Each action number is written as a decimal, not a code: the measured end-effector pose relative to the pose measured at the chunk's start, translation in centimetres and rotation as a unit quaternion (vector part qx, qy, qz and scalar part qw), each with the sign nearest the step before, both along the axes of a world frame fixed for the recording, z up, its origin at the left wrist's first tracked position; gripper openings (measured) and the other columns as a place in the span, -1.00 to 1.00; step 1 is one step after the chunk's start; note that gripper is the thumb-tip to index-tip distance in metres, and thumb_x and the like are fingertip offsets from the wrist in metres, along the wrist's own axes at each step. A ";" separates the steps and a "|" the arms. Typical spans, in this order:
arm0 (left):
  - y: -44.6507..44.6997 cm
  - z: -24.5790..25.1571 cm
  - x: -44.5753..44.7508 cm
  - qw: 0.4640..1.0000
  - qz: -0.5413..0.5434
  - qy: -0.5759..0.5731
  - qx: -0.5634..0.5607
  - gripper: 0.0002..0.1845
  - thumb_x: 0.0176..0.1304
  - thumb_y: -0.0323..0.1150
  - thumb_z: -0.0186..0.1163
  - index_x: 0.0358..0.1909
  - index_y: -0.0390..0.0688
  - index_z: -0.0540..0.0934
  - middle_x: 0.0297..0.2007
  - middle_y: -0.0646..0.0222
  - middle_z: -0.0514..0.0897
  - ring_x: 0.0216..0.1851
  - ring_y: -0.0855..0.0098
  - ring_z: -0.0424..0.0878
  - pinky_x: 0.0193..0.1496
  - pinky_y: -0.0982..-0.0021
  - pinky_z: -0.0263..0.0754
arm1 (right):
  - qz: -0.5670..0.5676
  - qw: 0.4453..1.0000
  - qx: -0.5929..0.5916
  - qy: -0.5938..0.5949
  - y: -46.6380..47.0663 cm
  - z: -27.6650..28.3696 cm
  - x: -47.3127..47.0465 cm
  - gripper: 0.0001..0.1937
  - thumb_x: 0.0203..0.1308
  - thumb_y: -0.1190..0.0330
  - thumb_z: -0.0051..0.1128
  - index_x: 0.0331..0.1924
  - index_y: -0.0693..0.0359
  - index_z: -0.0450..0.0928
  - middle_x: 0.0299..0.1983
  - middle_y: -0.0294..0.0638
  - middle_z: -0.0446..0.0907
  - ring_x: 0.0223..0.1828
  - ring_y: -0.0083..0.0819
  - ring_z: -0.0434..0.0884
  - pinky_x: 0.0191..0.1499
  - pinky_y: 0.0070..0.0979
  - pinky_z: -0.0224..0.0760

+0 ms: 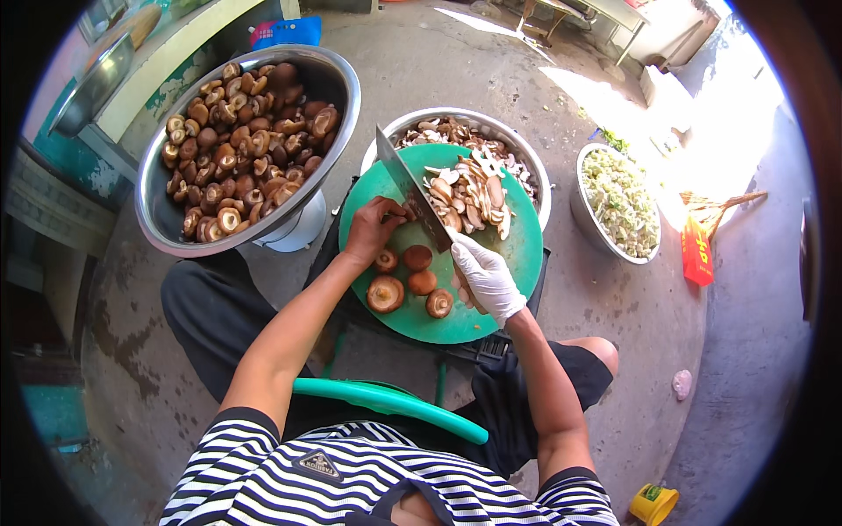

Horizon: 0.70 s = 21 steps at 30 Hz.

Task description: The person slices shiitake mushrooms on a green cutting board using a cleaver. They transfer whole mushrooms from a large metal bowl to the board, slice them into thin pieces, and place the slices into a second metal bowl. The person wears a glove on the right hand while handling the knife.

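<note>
My right hand (483,269), in a white glove, grips the handle of a cleaver (413,191). The blade lies across a round green cutting board (513,276), pointing away to the upper left. Bare and curled, my left hand (376,227) is beside the blade's left face; its fingertips seem to pinch a mushroom that is mostly hidden. Sliced shiitake mushrooms (473,194) are heaped to the right of the blade. Nearer to me, several whole shiitake mushrooms (385,294) rest on the board, some stem side up.
A large steel basin (152,214) of whole mushrooms stands at left on a white bucket (296,227). Behind the board is a steel basin (541,171) of sliced mushrooms. At right are a bowl (582,214) of chopped pale vegetable, a red bag (696,253) and a twig broom (714,207).
</note>
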<state>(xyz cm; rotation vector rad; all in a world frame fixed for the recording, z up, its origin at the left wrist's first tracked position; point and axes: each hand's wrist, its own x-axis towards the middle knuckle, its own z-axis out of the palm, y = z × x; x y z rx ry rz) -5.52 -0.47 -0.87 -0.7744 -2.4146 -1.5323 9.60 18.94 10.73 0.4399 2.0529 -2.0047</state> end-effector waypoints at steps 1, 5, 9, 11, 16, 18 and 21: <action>0.0 0.1 -0.1 1.000 0.000 0.003 -0.014 -0.86 0.03 -0.53 0.41 -0.34 -0.20 0.68 -0.25 0.29 0.71 -0.25 0.22 0.71 -0.19 0.33 0.58 | 0.013 1.000 0.020 -0.017 0.2 -0.4 -0.3 -0.57 0.50 0.11 0.05 0.34 0.04 0.50 -0.59 -0.40 0.50 -0.73 -0.69 0.41 -0.71 -0.67 0.23; 0.1 0.4 0.0 1.000 -0.007 0.017 -0.007 -0.89 0.05 -0.53 0.39 -0.37 -0.20 0.67 -0.27 0.28 0.69 -0.26 0.21 0.70 -0.19 0.32 0.58 | -0.015 1.000 -0.016 -0.016 0.5 -0.3 -0.3 -0.57 0.50 0.11 0.05 0.35 0.01 0.49 -0.60 -0.41 0.50 -0.74 -0.69 0.42 -0.71 -0.68 0.24; 0.2 0.0 -0.1 1.000 -0.008 0.013 -0.009 -0.90 0.05 -0.54 0.38 -0.37 -0.19 0.68 -0.29 0.28 0.68 -0.24 0.20 0.70 -0.18 0.31 0.58 | 0.014 0.999 -0.008 -0.028 0.9 0.8 0.0 -0.55 0.49 0.08 0.04 0.35 0.01 0.48 -0.60 -0.42 0.50 -0.72 -0.70 0.43 -0.71 -0.68 0.25; 0.2 0.1 -0.3 0.999 -0.007 0.024 -0.046 -0.90 0.05 -0.54 0.38 -0.37 -0.19 0.68 -0.29 0.28 0.68 -0.23 0.20 0.70 -0.16 0.31 0.58 | 0.047 0.997 0.040 -0.035 1.5 -0.9 -0.1 -0.54 0.49 0.05 0.03 0.36 0.00 0.48 -0.61 -0.43 0.50 -0.72 -0.70 0.43 -0.71 -0.68 0.24; -0.7 0.9 -1.2 0.994 -0.065 0.057 -0.060 -0.88 0.07 -0.54 0.37 -0.32 -0.18 0.71 -0.28 0.25 0.68 -0.20 0.17 0.69 -0.12 0.28 0.58 | -0.013 0.999 0.000 -0.038 1.4 -0.2 -0.1 -0.52 0.49 0.04 0.03 0.37 -0.01 0.46 -0.59 -0.43 0.50 -0.72 -0.70 0.43 -0.71 -0.67 0.28; -1.9 1.3 -1.2 0.993 -0.081 0.035 -0.073 -0.84 0.09 -0.50 0.38 -0.25 -0.18 0.72 -0.23 0.22 0.68 -0.14 0.20 0.69 -0.09 0.26 0.57 | -0.009 1.000 -0.011 -0.020 1.3 -0.1 0.3 -0.54 0.49 0.06 0.03 0.38 -0.04 0.45 -0.59 -0.43 0.49 -0.72 -0.70 0.42 -0.71 -0.67 0.26; -4.3 5.0 1.3 0.973 -0.073 -0.142 -0.165 -0.75 0.08 -0.40 0.44 -0.18 -0.22 0.70 -0.20 0.21 0.68 -0.12 0.25 0.67 -0.08 0.28 0.56 | 0.010 1.000 -0.005 -0.012 1.3 0.7 0.7 -0.55 0.49 0.07 0.04 0.37 -0.05 0.47 -0.60 -0.43 0.49 -0.73 -0.70 0.42 -0.72 -0.68 0.23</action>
